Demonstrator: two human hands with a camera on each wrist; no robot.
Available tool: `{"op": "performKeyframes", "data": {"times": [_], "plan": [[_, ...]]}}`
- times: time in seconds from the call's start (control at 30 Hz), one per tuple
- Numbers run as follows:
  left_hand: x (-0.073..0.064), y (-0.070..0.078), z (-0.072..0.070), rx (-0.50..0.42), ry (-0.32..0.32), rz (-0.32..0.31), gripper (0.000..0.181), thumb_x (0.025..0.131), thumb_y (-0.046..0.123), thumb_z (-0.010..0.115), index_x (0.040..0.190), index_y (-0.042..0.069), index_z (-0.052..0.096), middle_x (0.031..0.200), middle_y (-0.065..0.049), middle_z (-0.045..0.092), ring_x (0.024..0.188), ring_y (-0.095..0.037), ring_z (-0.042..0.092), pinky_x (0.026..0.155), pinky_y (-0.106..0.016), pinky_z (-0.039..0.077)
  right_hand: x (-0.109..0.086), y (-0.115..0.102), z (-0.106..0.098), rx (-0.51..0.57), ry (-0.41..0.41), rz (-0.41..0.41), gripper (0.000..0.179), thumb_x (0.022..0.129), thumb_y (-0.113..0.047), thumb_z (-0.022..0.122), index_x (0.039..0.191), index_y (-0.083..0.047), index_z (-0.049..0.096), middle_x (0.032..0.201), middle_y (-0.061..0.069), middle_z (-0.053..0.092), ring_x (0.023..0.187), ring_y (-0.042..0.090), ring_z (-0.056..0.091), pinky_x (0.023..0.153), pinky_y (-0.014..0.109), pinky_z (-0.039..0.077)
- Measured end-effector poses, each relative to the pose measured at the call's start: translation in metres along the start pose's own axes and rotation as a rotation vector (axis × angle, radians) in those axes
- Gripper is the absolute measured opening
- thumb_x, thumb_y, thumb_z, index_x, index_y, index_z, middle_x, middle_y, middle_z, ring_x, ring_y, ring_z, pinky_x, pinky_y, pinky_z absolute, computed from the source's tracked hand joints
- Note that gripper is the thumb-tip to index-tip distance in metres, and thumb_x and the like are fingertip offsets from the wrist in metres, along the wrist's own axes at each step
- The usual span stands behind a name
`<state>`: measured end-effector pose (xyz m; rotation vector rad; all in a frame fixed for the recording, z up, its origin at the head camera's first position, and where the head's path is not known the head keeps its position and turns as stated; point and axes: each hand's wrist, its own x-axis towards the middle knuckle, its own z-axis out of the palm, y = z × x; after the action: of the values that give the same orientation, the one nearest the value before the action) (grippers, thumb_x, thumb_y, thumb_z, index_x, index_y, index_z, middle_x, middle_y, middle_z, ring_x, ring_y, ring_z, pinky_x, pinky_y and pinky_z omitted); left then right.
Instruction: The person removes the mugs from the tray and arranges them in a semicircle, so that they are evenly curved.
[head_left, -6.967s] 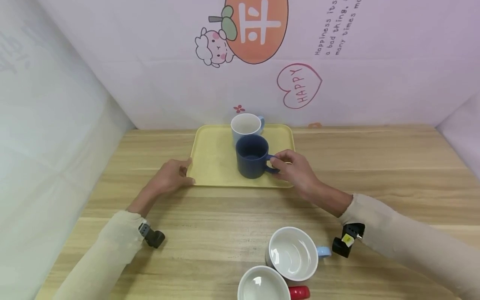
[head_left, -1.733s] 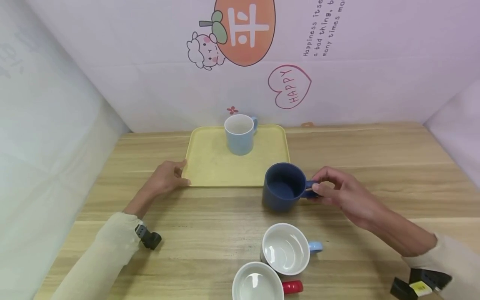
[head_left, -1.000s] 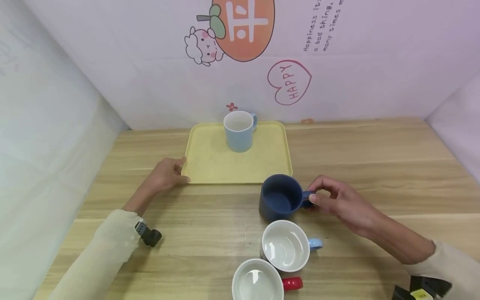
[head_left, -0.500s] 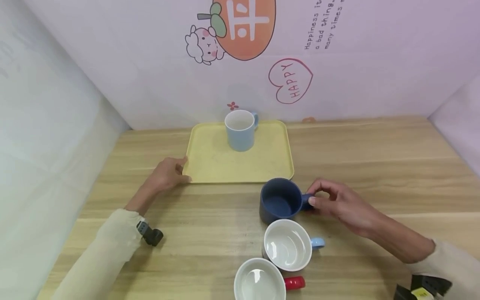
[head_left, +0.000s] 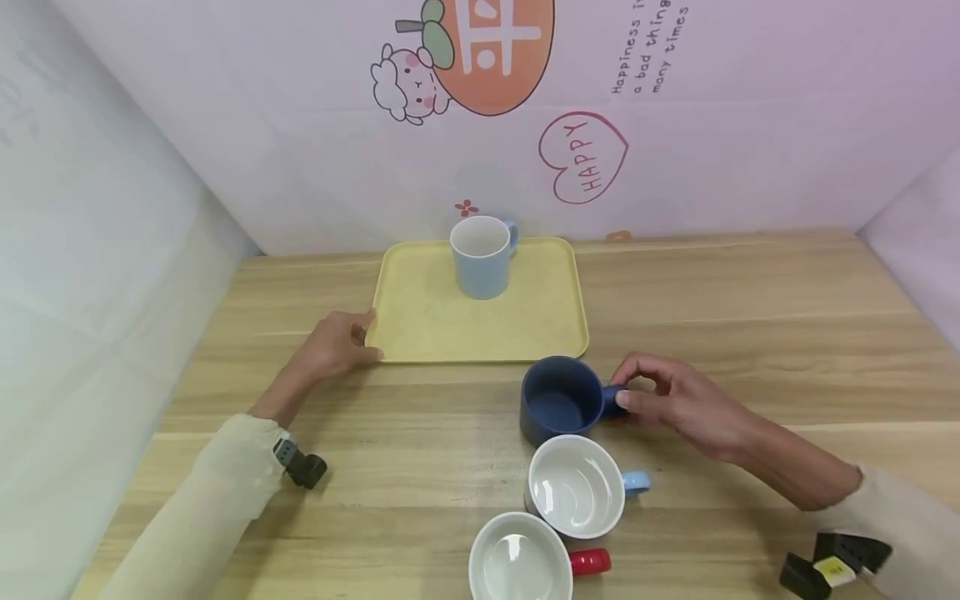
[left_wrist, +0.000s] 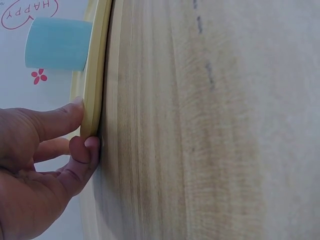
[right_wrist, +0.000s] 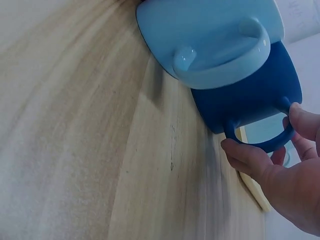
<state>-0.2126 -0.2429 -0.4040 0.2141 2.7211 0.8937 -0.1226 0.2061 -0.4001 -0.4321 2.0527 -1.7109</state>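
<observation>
A dark blue mug (head_left: 551, 417) stands upright on the wooden table, just in front of the tray's right front corner. My right hand (head_left: 675, 408) pinches its handle between thumb and fingers; the right wrist view shows this hand (right_wrist: 285, 175) at the handle of the dark blue mug (right_wrist: 250, 102). At the yellow tray (head_left: 420, 329), my left hand (head_left: 333, 346) holds the left front corner. Thumb and fingers of that hand (left_wrist: 45, 155) pinch the tray's rim (left_wrist: 95, 75) in the left wrist view. A light blue mug (head_left: 482, 277) stands on the tray.
Directly in front of the dark blue mug is a white-lined mug with a light blue handle (head_left: 576, 487). Nearer still, beside it, stands a white-lined mug with a red handle (head_left: 520, 560). A printed white cloth (head_left: 322, 167) hangs behind the table.
The dark blue mug, held by my right hand, has come off the tray, moved right and toward me, and come down on the table by the other mugs. My left hand stays at the tray.
</observation>
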Motion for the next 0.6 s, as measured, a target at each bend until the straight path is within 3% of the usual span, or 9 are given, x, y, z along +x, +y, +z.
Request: {"op": "performKeyframes", "data": {"times": [0.07, 0.23, 0.43, 0.6], "plan": [[0.0001, 0.0009, -0.0003, -0.002, -0.001, 0.001, 0.073, 0.087, 0.005, 0.076, 0.145, -0.012, 0.037, 0.094, -0.018, 0.067, 0.078, -0.024, 0.057, 0.070, -0.034, 0.046, 0.0009, -0.0007, -0.0018, -0.011, -0.005, 0.003, 0.009, 0.098, -0.007, 0.063, 0.105, -0.001, 0.062, 0.109, 0.021, 0.053, 0.080, 0.028, 0.058, 0.065, 0.029, 0.047], [0.0005, 0.0015, -0.0009, 0.000, 0.000, 0.011, 0.073, 0.087, 0.006, 0.076, 0.145, -0.013, 0.036, 0.094, -0.019, 0.068, 0.079, -0.025, 0.059, 0.071, -0.035, 0.048, 0.0031, -0.0011, -0.0050, -0.020, -0.014, 0.018, 0.009, 0.097, -0.008, 0.064, 0.104, -0.002, 0.062, 0.116, 0.022, 0.049, 0.085, 0.029, 0.057, 0.067, 0.030, 0.049], [0.0015, -0.0003, 0.0000, -0.004, -0.005, 0.021, 0.072, 0.087, 0.006, 0.076, 0.145, -0.013, 0.037, 0.096, -0.020, 0.068, 0.081, -0.026, 0.060, 0.074, -0.038, 0.050, 0.0036, -0.0003, -0.0050, 0.013, -0.037, -0.001, 0.009, 0.097, -0.005, 0.063, 0.105, 0.000, 0.062, 0.118, 0.024, 0.048, 0.089, 0.030, 0.061, 0.080, 0.035, 0.055], [0.0008, -0.0020, 0.0000, 0.001, -0.004, 0.020, 0.073, 0.087, 0.005, 0.076, 0.145, -0.013, 0.036, 0.095, -0.019, 0.068, 0.080, -0.026, 0.060, 0.074, -0.039, 0.049, 0.0027, 0.0002, -0.0059, -0.035, -0.020, 0.004, 0.011, 0.096, -0.006, 0.065, 0.106, -0.001, 0.064, 0.113, 0.021, 0.053, 0.077, 0.026, 0.058, 0.068, 0.028, 0.051]]}}
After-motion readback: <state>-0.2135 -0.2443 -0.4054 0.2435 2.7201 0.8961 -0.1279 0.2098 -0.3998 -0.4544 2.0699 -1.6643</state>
